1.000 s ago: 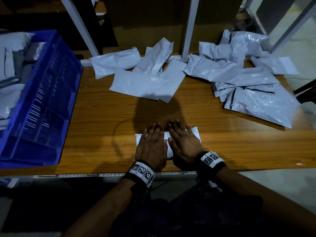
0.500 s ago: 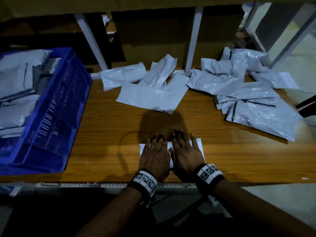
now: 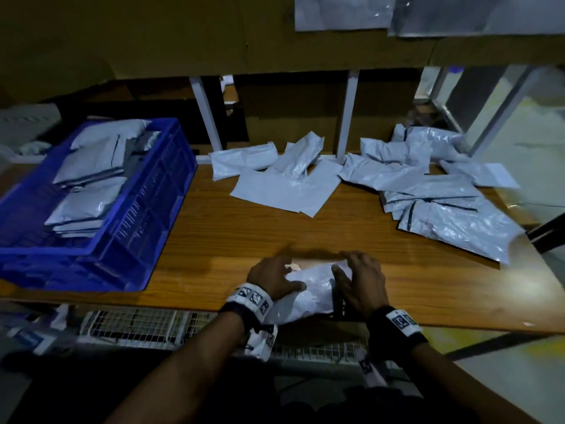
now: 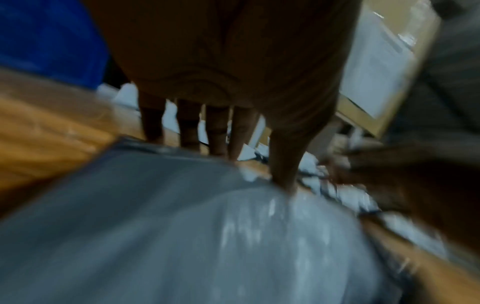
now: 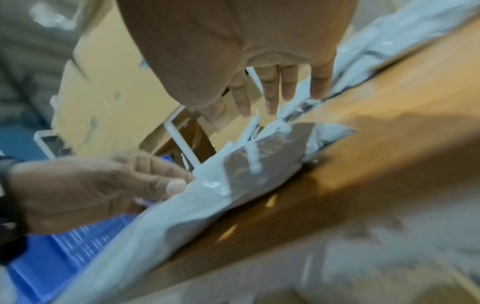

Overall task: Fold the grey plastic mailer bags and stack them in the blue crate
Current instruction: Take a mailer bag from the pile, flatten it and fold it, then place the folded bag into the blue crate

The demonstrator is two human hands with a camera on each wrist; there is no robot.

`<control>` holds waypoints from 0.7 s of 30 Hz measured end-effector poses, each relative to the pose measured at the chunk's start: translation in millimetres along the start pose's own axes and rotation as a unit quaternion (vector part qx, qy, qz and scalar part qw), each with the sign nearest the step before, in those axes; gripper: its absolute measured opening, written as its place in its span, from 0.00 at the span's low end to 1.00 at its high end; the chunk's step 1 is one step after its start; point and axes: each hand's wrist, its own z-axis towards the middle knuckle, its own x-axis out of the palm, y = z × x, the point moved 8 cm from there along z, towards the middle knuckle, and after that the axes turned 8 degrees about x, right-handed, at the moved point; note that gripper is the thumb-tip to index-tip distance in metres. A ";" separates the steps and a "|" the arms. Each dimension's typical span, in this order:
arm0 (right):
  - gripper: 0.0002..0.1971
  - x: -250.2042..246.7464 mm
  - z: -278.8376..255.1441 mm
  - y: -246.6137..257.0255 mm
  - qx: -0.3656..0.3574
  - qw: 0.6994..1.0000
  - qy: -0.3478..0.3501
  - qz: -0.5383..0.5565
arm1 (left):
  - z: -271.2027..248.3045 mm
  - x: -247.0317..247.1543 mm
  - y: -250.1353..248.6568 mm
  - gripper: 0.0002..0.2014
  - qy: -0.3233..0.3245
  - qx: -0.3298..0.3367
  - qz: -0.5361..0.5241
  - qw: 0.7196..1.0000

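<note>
- We see a folded grey mailer bag (image 3: 308, 293), glossy crinkled plastic puffed into a soft pillow shape, at the near edge of the surface (image 3: 214, 240), partly overhanging it.
- Left hand (image 3: 270, 278): thumb on top of the bag and fingers reaching over its far left edge, so the grip is pinched on the bag.
- Right hand (image 3: 360, 281): at the bag's right end, thumb against the plastic; in the right wrist view the fingers (image 5: 270, 90) look fairly straight. We cannot tell whether this grip is clamped or merely touching.
- Blue crate (image 3: 146, 209): slotted plastic walls, at the surface's left end, holding flat stacks of folded bags (image 3: 85, 194).
- Loose unfolded bags (image 3: 287, 182) lie along the far edge, with a larger wrinkled heap (image 3: 443, 203) far right; some show dark seal strips.
- Surface: wood-grain laminate, orange-brown, with pale metal posts (image 3: 347, 117) rising at the back.
- Room dim; brown cardboard (image 3: 183, 35) behind.
</note>
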 end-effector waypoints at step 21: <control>0.20 37.7 -56.9 86.3 0.177 0.783 0.267 0.533 | -143.5 -42.4 59.4 0.28 -0.355 -0.171 -0.651 0.649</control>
